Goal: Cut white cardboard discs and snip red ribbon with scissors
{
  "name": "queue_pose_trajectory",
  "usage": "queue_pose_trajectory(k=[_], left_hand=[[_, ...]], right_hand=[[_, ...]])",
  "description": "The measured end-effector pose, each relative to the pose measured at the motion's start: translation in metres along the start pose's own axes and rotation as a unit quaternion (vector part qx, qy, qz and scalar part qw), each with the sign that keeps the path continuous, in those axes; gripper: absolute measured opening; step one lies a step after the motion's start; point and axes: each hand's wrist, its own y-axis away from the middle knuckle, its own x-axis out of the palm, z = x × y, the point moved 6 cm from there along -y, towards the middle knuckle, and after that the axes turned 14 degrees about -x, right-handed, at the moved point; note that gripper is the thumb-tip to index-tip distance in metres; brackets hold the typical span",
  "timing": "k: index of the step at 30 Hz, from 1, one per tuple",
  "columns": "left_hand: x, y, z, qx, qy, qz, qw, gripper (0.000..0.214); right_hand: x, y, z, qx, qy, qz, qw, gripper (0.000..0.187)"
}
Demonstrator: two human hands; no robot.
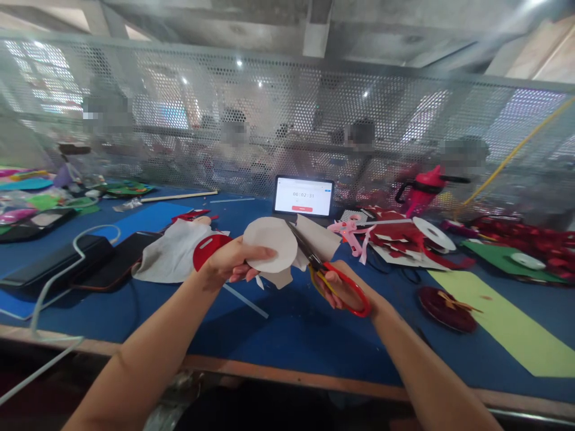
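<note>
My left hand (231, 261) is closed on a round white paper piece (271, 244), thumb on top, held above the blue table (287, 329). A red disc (209, 248) shows just behind that hand. My right hand (340, 286) grips red-handled scissors (330, 275), fingers through the loops. The blades point up and left and meet the right edge of the white piece. A ragged paper offcut hangs below the round piece.
A tablet (304, 196) showing a timer stands at the back centre. White fabric (173, 254) lies to the left, next to a phone (119, 257) and a cable. Red and pink scraps (404, 236), a pink bottle (424, 188), and a yellow-green sheet (503, 317) lie right. A mesh screen stands behind.
</note>
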Motion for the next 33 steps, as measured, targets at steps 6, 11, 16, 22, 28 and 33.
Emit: queue_pose_trajectory(k=[6, 11, 16, 22, 28, 33], left_hand=[[-0.003, 0.0, 0.002, -0.01, 0.008, 0.006, 1.0, 0.026], [-0.002, -0.001, 0.002, -0.006, 0.005, 0.028, 1.0, 0.025], [0.005, -0.008, 0.009, -0.03, -0.016, 0.055, 0.998, 0.024], [0.007, -0.009, 0.011, -0.033, -0.027, 0.046, 0.998, 0.026], [0.008, -0.007, 0.009, -0.029, -0.024, 0.049, 0.998, 0.026], [0.007, -0.008, 0.011, -0.033, -0.018, 0.05, 0.998, 0.026]], right_hand=[[-0.003, -0.001, 0.017, 0.013, 0.061, 0.0, 0.998, 0.063], [-0.004, -0.001, 0.035, -0.06, 0.114, 0.053, 0.99, 0.069], [0.0, -0.001, 0.044, -0.069, 0.086, 0.068, 0.992, 0.061], [0.004, 0.001, 0.052, -0.084, 0.048, 0.065, 0.993, 0.052], [0.003, 0.002, 0.049, -0.085, 0.035, 0.083, 0.992, 0.048], [0.002, 0.0, 0.05, -0.078, 0.057, 0.082, 0.992, 0.056]])
